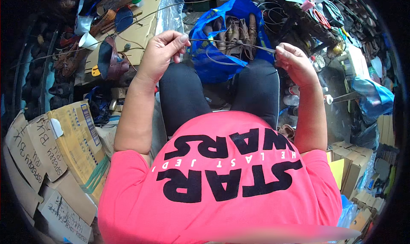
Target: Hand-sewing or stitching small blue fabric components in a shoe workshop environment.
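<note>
Between my two hands a thin dark cord [203,40] is stretched, with a small knot or tangle [238,42] near its middle. My left hand [162,52] pinches one end between thumb and fingers; from there a long strand seems to trail off to the left. At the other end, my right hand [295,61] pinches what look like several strands together. A loose loop sags below the stretched part. Behind the cord, beyond my knees, stands an open blue bag [209,71] with several brown shoes [234,28] in it.
On the left lie cardboard [147,24], a white cup [88,41] and a brown leather shoe part [117,60]. Cardboard boxes [77,137] are stacked at the near left. Cluttered tools [320,13] fill the far right, with a blue plastic bag [378,99] nearer.
</note>
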Action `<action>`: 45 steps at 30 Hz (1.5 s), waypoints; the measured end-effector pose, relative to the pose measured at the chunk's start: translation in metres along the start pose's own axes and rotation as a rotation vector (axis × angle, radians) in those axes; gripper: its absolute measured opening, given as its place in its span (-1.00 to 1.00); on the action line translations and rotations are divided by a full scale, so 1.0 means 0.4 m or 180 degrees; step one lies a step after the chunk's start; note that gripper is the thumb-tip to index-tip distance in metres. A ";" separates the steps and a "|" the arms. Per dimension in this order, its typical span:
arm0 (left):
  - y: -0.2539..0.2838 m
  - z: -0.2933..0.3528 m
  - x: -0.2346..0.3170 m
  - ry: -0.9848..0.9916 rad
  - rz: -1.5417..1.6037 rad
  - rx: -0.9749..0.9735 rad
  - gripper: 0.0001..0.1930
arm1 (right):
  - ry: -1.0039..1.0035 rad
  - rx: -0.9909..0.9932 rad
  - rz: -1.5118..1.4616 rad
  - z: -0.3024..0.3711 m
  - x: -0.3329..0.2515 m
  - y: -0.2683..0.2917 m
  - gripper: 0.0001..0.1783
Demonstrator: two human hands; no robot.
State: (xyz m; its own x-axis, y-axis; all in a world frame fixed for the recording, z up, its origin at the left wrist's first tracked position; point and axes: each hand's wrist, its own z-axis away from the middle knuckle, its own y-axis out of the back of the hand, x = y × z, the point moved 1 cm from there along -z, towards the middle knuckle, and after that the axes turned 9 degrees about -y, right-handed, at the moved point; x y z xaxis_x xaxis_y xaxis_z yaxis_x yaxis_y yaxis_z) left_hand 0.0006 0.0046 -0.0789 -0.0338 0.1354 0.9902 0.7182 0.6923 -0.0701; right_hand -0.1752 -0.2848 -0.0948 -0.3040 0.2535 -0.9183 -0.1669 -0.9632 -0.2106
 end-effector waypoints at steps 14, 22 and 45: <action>-0.007 0.004 -0.091 -0.0318 -0.0376 0.0283 -0.84 | -0.0014 0.0743 -0.0094 0.201 0.057 0.187 -0.72; -0.049 -0.014 -0.122 0.0035 0.1043 0.0280 -0.79 | 0.0250 0.0637 -0.0556 0.269 0.128 0.216 -0.76; 0.012 0.140 -0.168 -0.0255 -0.2955 -0.0093 -0.85 | 0.0425 0.0178 -0.1237 0.195 0.163 0.179 -0.73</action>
State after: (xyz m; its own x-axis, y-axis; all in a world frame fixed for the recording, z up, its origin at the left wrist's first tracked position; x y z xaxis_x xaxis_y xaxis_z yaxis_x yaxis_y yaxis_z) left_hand -0.0326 0.0383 -0.1526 -0.6503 -0.4142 0.6368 0.3966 0.5299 0.7497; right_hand -0.2801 -0.3303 -0.1437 -0.0845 0.5799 -0.8103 -0.2970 -0.7909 -0.5350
